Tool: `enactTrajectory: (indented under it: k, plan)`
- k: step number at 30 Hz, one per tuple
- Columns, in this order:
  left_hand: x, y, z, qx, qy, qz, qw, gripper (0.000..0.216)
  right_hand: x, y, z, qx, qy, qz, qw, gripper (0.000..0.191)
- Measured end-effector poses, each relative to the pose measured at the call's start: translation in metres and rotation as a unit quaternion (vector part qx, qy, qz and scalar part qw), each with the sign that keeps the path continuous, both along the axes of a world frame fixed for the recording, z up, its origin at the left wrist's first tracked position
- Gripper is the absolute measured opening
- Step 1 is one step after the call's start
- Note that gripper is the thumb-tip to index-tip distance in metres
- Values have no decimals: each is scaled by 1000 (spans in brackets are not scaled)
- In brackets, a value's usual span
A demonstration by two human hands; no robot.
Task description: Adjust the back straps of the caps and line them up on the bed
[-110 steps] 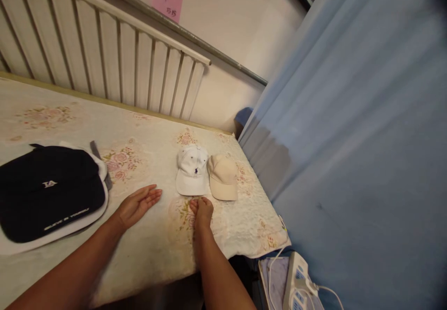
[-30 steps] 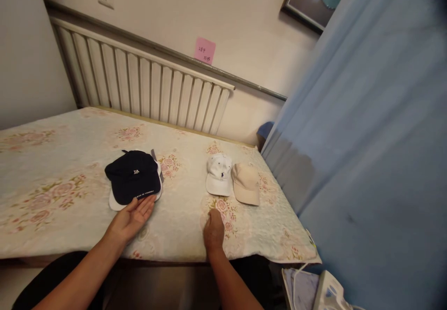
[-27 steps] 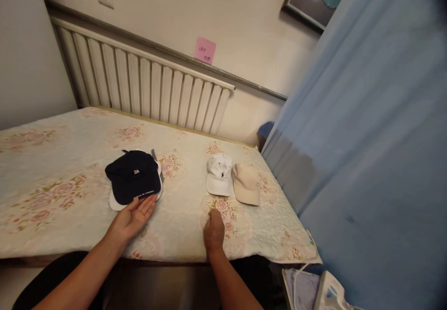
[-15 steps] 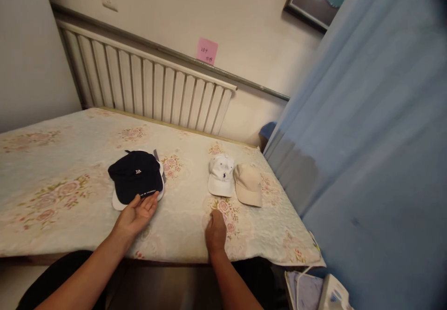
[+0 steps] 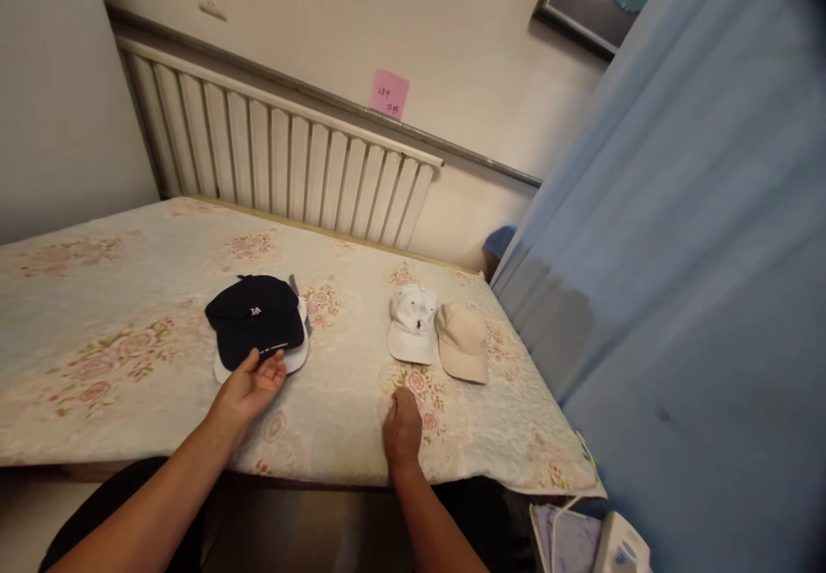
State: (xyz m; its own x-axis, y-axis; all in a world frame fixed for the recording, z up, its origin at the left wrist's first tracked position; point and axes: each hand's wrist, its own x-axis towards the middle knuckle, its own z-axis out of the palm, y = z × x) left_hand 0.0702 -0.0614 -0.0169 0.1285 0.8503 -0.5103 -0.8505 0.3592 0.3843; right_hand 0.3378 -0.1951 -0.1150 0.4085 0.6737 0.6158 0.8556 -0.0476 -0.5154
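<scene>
A black cap [image 5: 258,332] with small white lettering lies on top of a white-brimmed cap [image 5: 298,356], which it mostly hides. My left hand [image 5: 255,384] is at the front of the black cap, palm up. Its thumb and bent fingers meet the black brim's edge, closed loosely on it. To the right, my right hand [image 5: 403,431] rests on the bed cover as a fist, with nothing seen in it. Beyond that fist lie a white cap [image 5: 413,323] with a small dark logo and a beige cap [image 5: 463,341], side by side, touching.
A flowered cover [image 5: 348,418] spreads over the bed. Behind it stand a white radiator [image 5: 290,156] and a wall with a pink note [image 5: 389,94]. A blue curtain [image 5: 671,237] hangs at the right. Near the front right corner is a white device [image 5: 623,543] with a cord.
The black cap has shifted slightly away from me, baring more of the white brim under it. My left hand moved a little with it; the right fist stays put.
</scene>
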Motion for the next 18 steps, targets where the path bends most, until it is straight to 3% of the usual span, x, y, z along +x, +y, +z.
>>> enactTrajectory:
  k: [10,18]
  plan:
    - [-13,7,7,25,25,30,999,20,0,-1,1,7,3,6,1000,27]
    - [-10,-20,28,121,38,21,992,22,0,0,0,0,15,12,1000,27]
